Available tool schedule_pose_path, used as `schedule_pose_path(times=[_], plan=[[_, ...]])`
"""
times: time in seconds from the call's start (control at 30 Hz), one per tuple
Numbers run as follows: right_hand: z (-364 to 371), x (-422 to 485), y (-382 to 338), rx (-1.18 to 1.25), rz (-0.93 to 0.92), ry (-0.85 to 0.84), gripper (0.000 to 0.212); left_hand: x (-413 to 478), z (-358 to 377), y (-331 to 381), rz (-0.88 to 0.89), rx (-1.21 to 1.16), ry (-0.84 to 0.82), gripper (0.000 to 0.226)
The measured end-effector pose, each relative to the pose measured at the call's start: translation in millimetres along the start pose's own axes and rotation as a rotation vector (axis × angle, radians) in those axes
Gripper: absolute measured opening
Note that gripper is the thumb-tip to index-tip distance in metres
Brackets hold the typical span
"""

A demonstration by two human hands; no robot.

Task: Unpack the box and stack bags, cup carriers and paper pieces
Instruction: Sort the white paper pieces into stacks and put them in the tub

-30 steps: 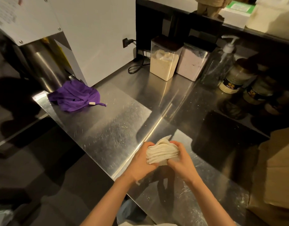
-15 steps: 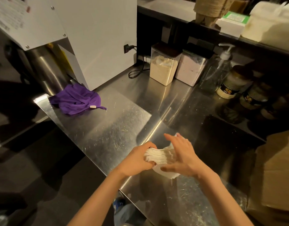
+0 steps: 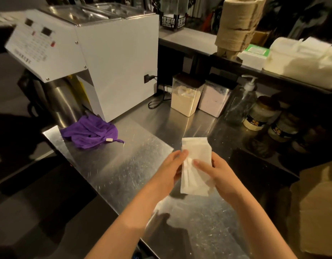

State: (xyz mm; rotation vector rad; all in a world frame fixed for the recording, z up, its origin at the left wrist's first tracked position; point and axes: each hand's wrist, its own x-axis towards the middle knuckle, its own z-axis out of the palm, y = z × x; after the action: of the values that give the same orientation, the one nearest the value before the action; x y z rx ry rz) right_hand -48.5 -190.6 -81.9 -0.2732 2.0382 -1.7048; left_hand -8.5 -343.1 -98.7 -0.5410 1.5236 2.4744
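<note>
At the far left a white machine with a slanted control panel stands on the steel counter; a steel cylinder sits under its overhang; a crumpled purple cloth lies on the counter just in front of it, near the counter's left corner.

In the middle, over the counter's near part, both hands hold a thin pack of white paper pieces, lifted off the surface, its long side running away from the person; the left hand grips the pack's left edge, thumb tip pressed on the front face, the other fingers hidden behind; the right hand grips the right edge, thumb laid across the front, fingers curled round the back; the two thumbs lie close together on the paper.

Behind, against the back wall, stand two clear lidded containers, touching side by side, one with beige powder, one with pale pink; then a pump bottle; then labelled jars in shadow.

On the raised shelf above, a tall stack of pulp cup carriers leans slightly; just beside it a green-and-white carton; further right a pile of white bags.

At the far right edge is a brown cardboard box, only partly in view.
</note>
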Motion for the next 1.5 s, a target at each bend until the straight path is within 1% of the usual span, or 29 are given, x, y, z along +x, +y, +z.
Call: schedule_pose_path(times=[0.03,0.1,0.23,0.37,0.4,0.47,0.53,0.63,0.73,0.8,0.87,0.97,1.1,1.17,1.3,1.5], plan=[[0,3,-4,0.043,0.009,0.007,0.05,2,9,5,-0.032,0.005,-0.021,0.049],[1,8,-13,0.072,0.031,0.03,0.046,7,27,16,-0.059,0.049,-0.022,0.043],[-6,23,-36,0.13,0.074,0.165,0.039,23,48,42,-0.037,0.186,-0.007,0.041],[-25,35,-58,0.32,0.051,0.297,0.03,39,61,78,-0.007,0.29,-0.094,0.043],[-30,38,-64,0.387,0.047,0.31,0.029,42,65,88,0.008,0.315,-0.12,0.043],[-42,42,-78,0.445,0.018,0.263,0.03,50,73,107,0.039,0.391,-0.156,0.043],[-57,45,-93,0.421,-0.025,0.185,0.031,59,82,125,0.061,0.453,-0.182,0.043],[-83,49,-117,0.414,-0.002,0.172,0.031,68,100,150,0.096,0.474,-0.237,0.038],[-105,55,-138,0.348,0.012,0.208,0.028,77,119,168,0.132,0.489,-0.266,0.029],[-117,59,-149,0.321,-0.012,0.234,0.028,85,132,177,0.141,0.502,-0.268,0.029],[-130,62,-158,0.303,-0.024,0.264,0.027,92,144,187,0.118,0.511,-0.293,0.031],[-147,68,-169,0.325,-0.027,0.306,0.026,104,161,202,0.072,0.529,-0.355,0.026],[-167,79,-187,0.312,-0.045,0.374,0.027,126,187,221,0.074,0.576,-0.364,0.035],[-178,84,-195,0.273,-0.061,0.409,0.027,136,200,229,0.076,0.591,-0.357,0.036],[-200,95,-207,0.223,-0.091,0.414,0.021,159,218,240,0.061,0.576,-0.371,0.037],[-225,118,-212,0.207,-0.084,0.457,0.041,188,236,247,0.102,0.573,-0.38,0.038]])
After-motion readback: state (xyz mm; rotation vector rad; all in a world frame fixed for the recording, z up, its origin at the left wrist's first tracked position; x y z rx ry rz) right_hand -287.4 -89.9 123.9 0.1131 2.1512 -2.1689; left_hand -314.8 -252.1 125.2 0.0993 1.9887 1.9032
